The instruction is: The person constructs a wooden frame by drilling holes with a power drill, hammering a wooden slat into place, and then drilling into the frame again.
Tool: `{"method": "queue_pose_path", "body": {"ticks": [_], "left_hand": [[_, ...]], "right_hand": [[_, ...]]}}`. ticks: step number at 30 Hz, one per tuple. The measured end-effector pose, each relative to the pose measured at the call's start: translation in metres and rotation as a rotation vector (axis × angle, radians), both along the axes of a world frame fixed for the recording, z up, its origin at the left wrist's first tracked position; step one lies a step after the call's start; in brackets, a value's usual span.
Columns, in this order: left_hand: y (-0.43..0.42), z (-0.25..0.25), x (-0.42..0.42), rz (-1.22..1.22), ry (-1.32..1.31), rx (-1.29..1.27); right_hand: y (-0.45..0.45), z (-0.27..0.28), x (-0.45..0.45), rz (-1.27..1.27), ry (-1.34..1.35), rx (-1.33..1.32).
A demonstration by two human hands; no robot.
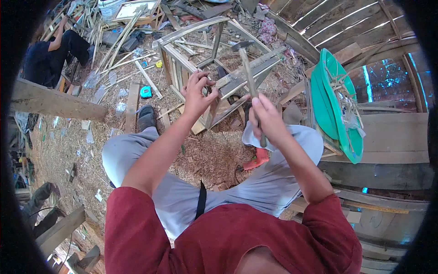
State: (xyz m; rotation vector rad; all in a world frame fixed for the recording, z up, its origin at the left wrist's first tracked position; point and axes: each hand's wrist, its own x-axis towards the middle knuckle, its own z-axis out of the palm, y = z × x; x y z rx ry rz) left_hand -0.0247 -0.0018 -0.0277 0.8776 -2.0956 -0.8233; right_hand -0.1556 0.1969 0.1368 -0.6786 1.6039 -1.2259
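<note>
A wooden frame, built of several joined slats, stands on the floor between my legs. My left hand is at its near corner, fingers curled together over the wood. Whatever small thing may be pinched there is hidden. My right hand is wrapped round the wooden handle of a hammer. The hammer is raised above the frame's right side, with its dark metal head pointing away from me. A red power tool lies on the floor by my right leg.
Wood shavings and offcuts cover the floor. A teal tape measure lies left of the frame. Green plastic basins with scraps stand at the right. A wooden beam juts in from the left, near another person sitting at the upper left.
</note>
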Motion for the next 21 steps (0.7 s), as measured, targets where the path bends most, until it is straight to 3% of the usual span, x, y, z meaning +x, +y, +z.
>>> {"method": "queue_pose_path", "body": {"ticks": [5,8,17,21], "left_hand": [[0.000,0.001,0.000,-0.003,0.040,0.015],[0.002,0.001,0.001,-0.002,0.030,0.024],[0.001,0.002,0.001,0.006,0.013,0.027],[0.000,0.001,0.001,-0.009,0.015,0.010]], "right_hand": [[0.024,-0.029,-0.001,0.083,-0.010,0.181],[0.029,-0.010,0.022,-0.046,-0.059,0.031],[0.036,-0.023,0.012,0.022,-0.176,0.228],[0.033,-0.023,0.016,0.018,-0.110,0.269]]}}
